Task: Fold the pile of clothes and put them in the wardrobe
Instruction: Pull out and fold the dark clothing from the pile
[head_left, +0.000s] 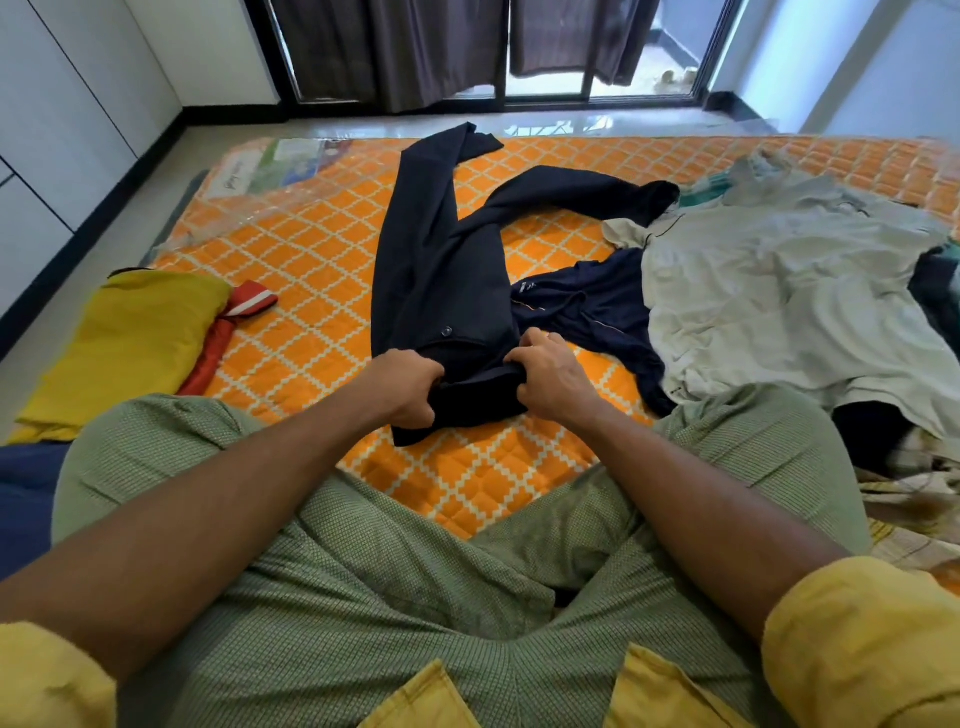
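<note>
The person wears a mustard-yellow shirt of plain cloth. Its left sleeve (49, 675) and right sleeve (857, 639) are both turned back into thick, soft cuffs, and the forearms (234, 499) are bare from there down to the left grip (410, 387) and the right grip (553, 382). Two pointed yellow shirt tails (431, 699) show at the lower edge of the view. The trousers (374, 587) are pale sage green and loose, with a fine, regular pattern of tiny dots or checks all over, and the cloth creases in broad folds.
</note>
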